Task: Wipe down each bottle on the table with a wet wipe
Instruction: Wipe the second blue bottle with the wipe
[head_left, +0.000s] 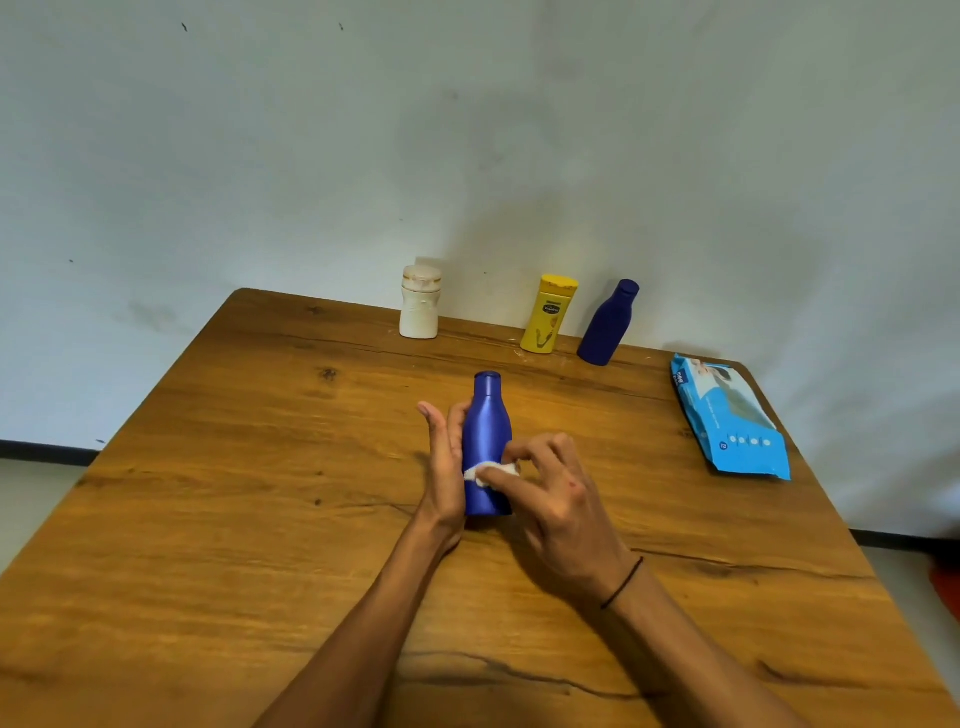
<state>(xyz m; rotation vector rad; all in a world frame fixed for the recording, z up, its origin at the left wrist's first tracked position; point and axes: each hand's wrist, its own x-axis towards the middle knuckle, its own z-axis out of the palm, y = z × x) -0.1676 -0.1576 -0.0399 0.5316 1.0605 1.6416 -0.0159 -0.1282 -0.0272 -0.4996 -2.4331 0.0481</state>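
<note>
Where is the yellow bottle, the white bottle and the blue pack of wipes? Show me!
yellow bottle (546, 318): head view, on the middle of its front label.
white bottle (420, 312): head view, on its body below the cap.
blue pack of wipes (727, 415): head view, on the middle of its top face.

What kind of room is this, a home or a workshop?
Most likely a plain room in a home, though I can't be sure. A wooden table stands against a bare, scuffed wall, and on it are toiletry-style bottles, such as a yellow bottle, plus a wipes pack.
</note>
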